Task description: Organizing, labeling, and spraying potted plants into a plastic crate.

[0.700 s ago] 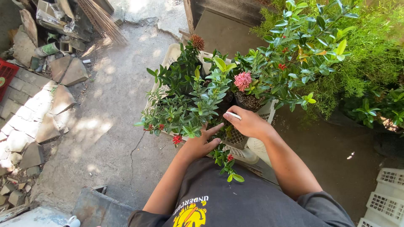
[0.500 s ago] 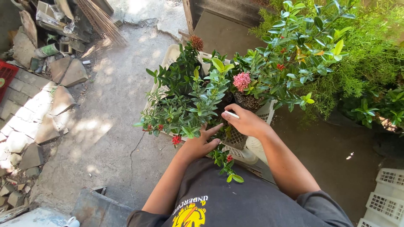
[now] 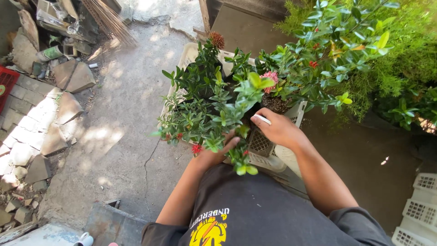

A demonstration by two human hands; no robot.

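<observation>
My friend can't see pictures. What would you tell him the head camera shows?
Looking down, a person's left hand and right hand reach into small flowering plants packed in a white plastic crate. The right hand holds something thin and white between its fingers. Cracked concrete ground and broken bricks lie to the left.

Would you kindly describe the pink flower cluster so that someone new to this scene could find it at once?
Start at the white slatted crate packed with leafy green plants in front of the person. Just above the right hand, at the crate's right side, sits the pink flower cluster. It is the only pale pink round bloom; the other flowers nearby are small red ones or a brown, dried head.
</observation>
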